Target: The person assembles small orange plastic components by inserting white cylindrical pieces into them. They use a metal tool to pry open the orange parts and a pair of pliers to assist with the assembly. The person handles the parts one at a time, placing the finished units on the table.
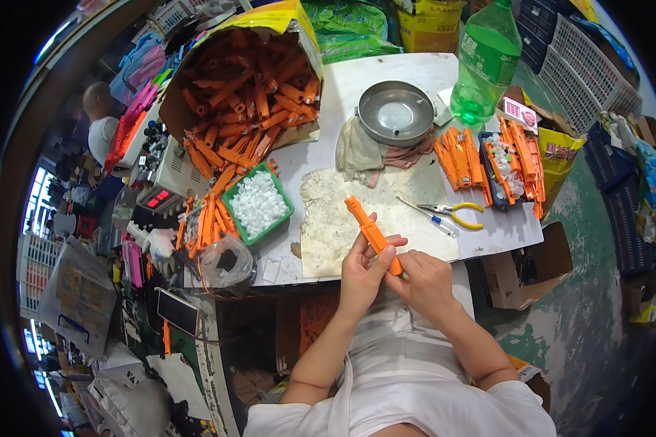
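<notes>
Both my hands meet over the table's front edge on one long orange plastic part (372, 231), its narrow end tilted away to the upper left. My left hand (364, 271) wraps round its middle, thumb along the side. At the lower end, my right hand (426, 282) has its fingers closed on the same part; whatever else they may pinch is hidden. Just beyond lie pliers with yellow handles (465, 216) and a thin screwdriver (437, 220). Left of my hands a green tray (289, 217) holds small white plastic pieces (256, 207).
A big yellow-edged sack (299, 16) spills orange parts (233, 95) at the far left. A metal bowl (397, 109) sits on a cloth (356, 156). Orange parts (461, 162) are stacked at right near a green bottle (486, 62). An open carton (539, 273) stands below the table.
</notes>
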Demonstrator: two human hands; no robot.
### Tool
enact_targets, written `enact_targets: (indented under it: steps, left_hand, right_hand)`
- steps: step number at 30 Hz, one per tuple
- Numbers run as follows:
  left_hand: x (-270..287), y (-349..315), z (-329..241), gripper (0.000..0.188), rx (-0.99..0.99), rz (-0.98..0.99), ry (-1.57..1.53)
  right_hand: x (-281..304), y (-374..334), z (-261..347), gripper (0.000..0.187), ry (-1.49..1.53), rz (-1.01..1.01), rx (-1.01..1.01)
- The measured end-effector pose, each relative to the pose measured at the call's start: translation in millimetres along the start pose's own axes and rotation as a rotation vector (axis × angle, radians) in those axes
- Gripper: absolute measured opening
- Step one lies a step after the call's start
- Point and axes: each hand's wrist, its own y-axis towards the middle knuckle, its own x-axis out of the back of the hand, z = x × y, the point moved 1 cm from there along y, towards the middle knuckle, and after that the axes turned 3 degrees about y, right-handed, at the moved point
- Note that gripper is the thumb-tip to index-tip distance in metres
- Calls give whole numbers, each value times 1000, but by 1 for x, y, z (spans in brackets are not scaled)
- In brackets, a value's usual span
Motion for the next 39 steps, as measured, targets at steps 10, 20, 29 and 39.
enact_targets:
  steps: [10,20,29,39]
  left_hand:
    - [29,27,20,61,-238,-138,198]
    - [32,27,27,58,-52,63,148]
    - [28,28,17,57,-27,60,63]
    - [26,30,19,64,-73,21,50]
  right_hand:
    - [-2,9,-15,24,12,-14,-83]
    - [-12,4,-11,23,-15,-5,-50]
    - [0,3,-2,28,92,49,-213]
    - [102,-28,-49,30,-328,155,-312]
